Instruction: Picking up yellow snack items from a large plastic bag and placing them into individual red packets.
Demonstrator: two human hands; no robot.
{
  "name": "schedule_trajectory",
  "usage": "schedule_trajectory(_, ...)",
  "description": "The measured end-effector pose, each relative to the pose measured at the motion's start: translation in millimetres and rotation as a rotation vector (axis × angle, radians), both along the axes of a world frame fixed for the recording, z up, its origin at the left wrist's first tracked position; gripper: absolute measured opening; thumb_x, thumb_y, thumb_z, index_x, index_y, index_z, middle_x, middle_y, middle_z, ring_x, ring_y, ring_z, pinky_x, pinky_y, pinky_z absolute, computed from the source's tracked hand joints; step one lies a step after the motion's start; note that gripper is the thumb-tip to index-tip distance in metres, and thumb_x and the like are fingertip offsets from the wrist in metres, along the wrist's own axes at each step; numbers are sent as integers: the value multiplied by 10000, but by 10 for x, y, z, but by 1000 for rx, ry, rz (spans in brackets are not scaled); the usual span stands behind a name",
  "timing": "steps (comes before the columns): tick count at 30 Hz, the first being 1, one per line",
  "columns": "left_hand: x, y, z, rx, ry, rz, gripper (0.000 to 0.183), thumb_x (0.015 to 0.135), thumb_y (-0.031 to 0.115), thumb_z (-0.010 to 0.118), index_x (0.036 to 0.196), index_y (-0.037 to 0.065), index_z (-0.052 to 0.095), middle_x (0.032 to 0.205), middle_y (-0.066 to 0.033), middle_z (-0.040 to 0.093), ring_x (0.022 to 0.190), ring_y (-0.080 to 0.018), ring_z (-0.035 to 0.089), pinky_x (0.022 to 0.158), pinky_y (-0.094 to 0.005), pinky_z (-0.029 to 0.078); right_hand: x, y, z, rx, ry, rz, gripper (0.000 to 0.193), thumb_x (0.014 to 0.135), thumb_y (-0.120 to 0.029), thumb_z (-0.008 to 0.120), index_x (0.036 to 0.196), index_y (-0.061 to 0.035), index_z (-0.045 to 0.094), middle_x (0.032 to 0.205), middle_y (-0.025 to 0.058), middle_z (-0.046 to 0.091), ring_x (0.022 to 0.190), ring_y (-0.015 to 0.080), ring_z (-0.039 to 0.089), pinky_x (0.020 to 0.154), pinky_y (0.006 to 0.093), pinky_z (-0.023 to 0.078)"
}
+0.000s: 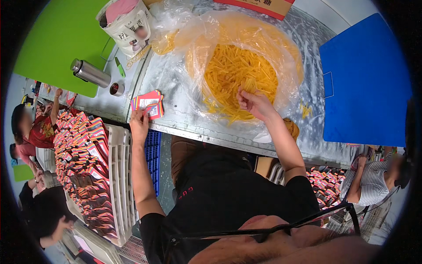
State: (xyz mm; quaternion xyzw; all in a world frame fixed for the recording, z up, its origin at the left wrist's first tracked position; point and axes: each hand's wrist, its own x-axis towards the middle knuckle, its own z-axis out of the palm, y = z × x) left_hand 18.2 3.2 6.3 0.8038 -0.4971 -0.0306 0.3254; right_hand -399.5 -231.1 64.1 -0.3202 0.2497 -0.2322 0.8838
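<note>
Yellow sticks (239, 72) fill a wide clear plastic bag (281, 48) lying open on the silvery surface (176, 83), straight ahead of the person. Beside it on the right lies a blue board (369, 79); on the left, a green board (57, 39) and a steel flask (90, 73). The right hand (255, 104) rests in the pile, fingers pinched on a few sticks. The left hand (139, 123) grips a fan of small pink-and-red packets (148, 103) at the surface's near edge.
</note>
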Motion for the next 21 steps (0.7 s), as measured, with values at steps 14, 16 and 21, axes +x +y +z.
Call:
schedule_trajectory(14,-32,-44,-45,-30,-28,37,118,871,13,728,845,-62,640,894,-194,633,778,-362,649,720,-431,523,-64,-29,-124,-2,124,72,171,1058,-249,627,1049,-78,613,883,36,636,681,100,529,601,235,437)
schedule_trajectory(16,-31,-41,-55,-27,-33,39,125,873,17,729,844,-61,635,893,-195,629,783,-371,643,724,-440,521,-71,-28,-54,38,208,86,188,1064,-264,616,1028,-80,610,866,36,641,667,102,531,599,235,435)
schedule_trajectory(21,-43,-34,-72,-77,-24,37,107,855,11,742,850,-54,657,878,-183,635,743,-351,647,693,-424,526,-47,55,-45,-308,284,111,174,1059,-225,622,1101,-56,635,865,28,651,688,99,555,616,233,446)
